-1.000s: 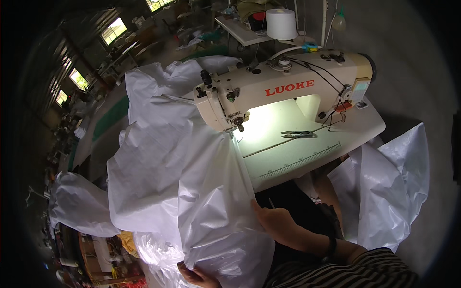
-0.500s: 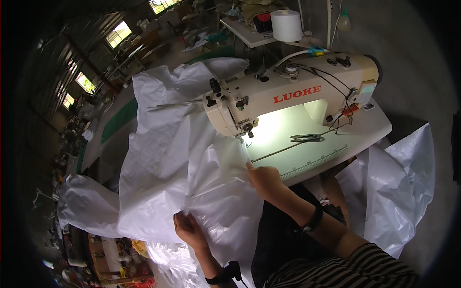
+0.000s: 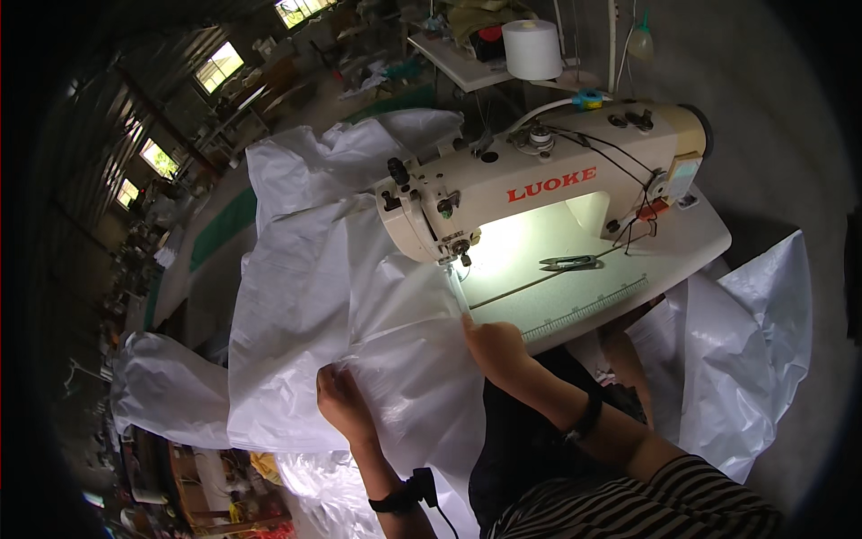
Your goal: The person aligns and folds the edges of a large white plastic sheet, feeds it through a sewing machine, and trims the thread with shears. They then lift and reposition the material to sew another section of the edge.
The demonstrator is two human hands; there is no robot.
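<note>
The right hand [image 3: 496,349] is pinching the edge of the white plastic sheet [image 3: 296,314] leading under the industrial sewing machine [image 3: 489,198]; the left hand [image 3: 344,400] is curling against it, grip unclear; both are now guiding it from nearer the machine than a second ago

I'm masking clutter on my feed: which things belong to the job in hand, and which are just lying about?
In use:
- white sheeting
- sewing machine, lit
- left hand and right hand, both on the sheeting

Apparently idle:
- thread snips, untouched on the machine bed
- hanging green-tipped bottle
</note>
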